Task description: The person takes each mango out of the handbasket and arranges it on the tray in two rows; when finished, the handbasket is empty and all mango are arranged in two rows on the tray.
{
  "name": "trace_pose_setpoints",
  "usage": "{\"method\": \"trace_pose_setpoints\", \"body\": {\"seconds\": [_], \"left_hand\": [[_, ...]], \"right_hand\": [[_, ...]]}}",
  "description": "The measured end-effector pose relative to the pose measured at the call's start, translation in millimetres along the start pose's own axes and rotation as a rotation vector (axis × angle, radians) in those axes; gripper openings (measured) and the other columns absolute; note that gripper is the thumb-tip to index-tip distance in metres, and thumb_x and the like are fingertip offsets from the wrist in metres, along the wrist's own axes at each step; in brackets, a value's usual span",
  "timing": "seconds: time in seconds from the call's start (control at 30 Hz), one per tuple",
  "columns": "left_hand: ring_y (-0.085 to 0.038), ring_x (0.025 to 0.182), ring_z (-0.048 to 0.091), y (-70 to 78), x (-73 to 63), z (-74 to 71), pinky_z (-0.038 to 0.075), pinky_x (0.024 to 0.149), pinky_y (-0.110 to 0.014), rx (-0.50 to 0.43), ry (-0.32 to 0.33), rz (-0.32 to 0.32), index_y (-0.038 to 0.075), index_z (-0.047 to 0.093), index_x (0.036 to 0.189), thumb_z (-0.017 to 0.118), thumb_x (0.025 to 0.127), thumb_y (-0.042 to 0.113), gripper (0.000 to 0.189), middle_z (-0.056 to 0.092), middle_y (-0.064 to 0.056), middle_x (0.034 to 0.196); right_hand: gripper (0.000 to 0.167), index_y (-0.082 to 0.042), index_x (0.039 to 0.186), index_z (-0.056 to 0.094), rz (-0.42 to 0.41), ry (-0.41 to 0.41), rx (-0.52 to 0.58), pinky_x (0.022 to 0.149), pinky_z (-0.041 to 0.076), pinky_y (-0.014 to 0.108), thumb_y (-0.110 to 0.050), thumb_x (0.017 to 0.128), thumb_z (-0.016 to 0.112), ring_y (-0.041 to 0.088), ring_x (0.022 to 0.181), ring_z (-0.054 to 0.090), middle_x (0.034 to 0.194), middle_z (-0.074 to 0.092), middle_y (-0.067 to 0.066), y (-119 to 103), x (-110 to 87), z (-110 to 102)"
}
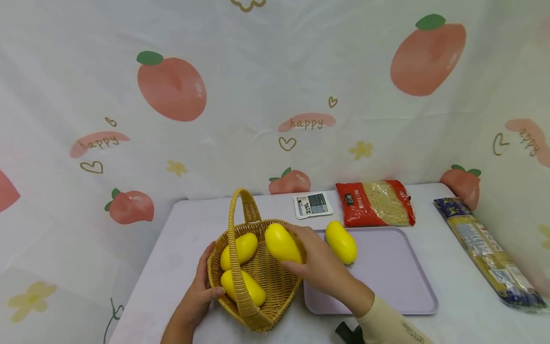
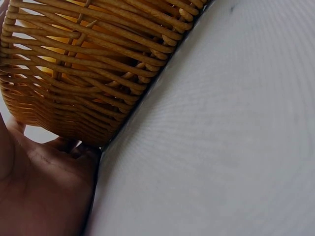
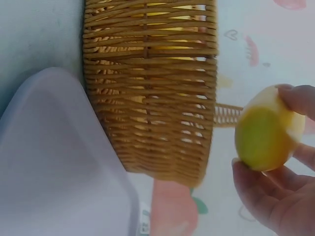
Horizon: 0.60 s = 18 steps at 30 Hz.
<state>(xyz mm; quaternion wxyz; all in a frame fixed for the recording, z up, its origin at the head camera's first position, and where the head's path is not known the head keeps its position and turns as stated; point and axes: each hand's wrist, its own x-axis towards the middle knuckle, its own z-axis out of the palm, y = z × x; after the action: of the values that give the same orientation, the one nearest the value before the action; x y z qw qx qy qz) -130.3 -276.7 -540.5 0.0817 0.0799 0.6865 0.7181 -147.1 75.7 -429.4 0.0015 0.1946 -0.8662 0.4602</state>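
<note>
A wicker basket (image 1: 275,286) with a tall arched handle stands on the table, two yellow mangoes lying in its left half: one toward the back (image 1: 246,247) and one nearer the front (image 1: 253,289). My left hand (image 1: 197,291) holds the basket's left side, thumb at the rim and fingers along the outer wall. In my right hand (image 1: 320,260), pinched between thumb and fingers, is another mango (image 1: 280,242), above the basket's right part. Its underside shows a green patch (image 3: 261,140) in the right wrist view. One more mango (image 1: 341,242) rests on the lilac tray (image 1: 386,267).
Behind the tray lies a red bag of pale dry food (image 1: 374,203), with a small white packet (image 1: 312,205) to its left. A long noodle-like package (image 1: 490,253) lies at the right. A dark object (image 1: 350,333) shows by the right sleeve. Printed cloth (image 1: 240,157) hangs behind the table.
</note>
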Motion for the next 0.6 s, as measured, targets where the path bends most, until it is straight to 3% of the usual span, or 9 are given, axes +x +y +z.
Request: {"method": "trace_pose_setpoints", "body": {"seconds": [0.4, 0.6], "left_hand": [[-0.032, 0.162, 0.002, 0.7, -0.1, -0.8, 0.026, 0.113, -0.015, -0.012, 0.000, -0.007, 0.031, 0.007, 0.177, 0.091, 0.091, 0.021, 0.120, 0.000, -0.003, 0.181], [-0.032, 0.161, 0.003, -1.1, 0.0, 0.0, 0.026, 0.113, -0.016, -0.020, -0.007, 0.002, 0.031, 0.007, 0.177, 0.090, 0.091, 0.020, 0.120, 0.000, -0.004, 0.180]], "right_hand": [[0.077, -0.016, 0.157, 0.055, 0.022, 0.102, 0.031, 0.090, 0.059, 0.037, -0.016, 0.090, 0.093, 0.022, 0.116, 0.060, 0.144, 0.060, 0.001, 22.1, -29.5, -31.4], [0.076, -0.014, 0.155, 0.055, 0.029, 0.168, 0.031, 0.089, 0.060, 0.041, -0.015, 0.090, 0.093, 0.028, 0.117, 0.063, 0.142, 0.061, 0.007, 36.0, -36.3, -48.8]]}}
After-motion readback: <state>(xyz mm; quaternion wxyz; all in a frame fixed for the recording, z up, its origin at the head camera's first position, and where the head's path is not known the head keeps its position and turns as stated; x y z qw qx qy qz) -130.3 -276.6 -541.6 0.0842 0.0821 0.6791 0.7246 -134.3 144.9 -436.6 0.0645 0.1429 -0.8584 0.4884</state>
